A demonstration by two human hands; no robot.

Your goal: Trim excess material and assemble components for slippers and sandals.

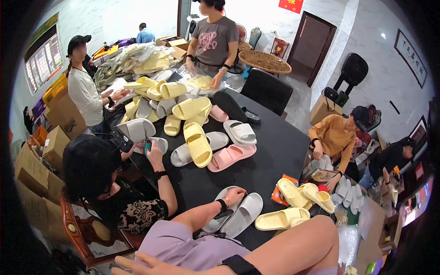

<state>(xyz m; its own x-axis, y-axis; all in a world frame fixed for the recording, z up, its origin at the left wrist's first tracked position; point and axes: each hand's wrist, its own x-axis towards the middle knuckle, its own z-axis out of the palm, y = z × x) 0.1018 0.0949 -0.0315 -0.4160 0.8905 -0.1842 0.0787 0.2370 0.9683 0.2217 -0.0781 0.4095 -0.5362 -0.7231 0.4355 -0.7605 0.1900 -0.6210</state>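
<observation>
The person's left hand (234,195) touches a pair of gray slippers (244,211) on the black counter (275,146), beside yellow slippers (280,219); whether its fingers grip cannot be told. The right hand (149,265) is released, fingers spread, near the lower edge.

Black table (277,151): two gray slippers (244,214) at the near edge, three yellow slippers (283,219) plainly seen near right plus part of a fourth, and two pink slippers (231,158) farther off. Far heap overlaps, no firm total; at least six heaped yellow slippers (197,143) in it. Also tallied: one pair of scissors (147,146) at left, one black chair (266,90) at the far side, one large round tray (266,62) beyond, one window (44,57) far left, at least six co-workers (213,43) left, far and right.
</observation>
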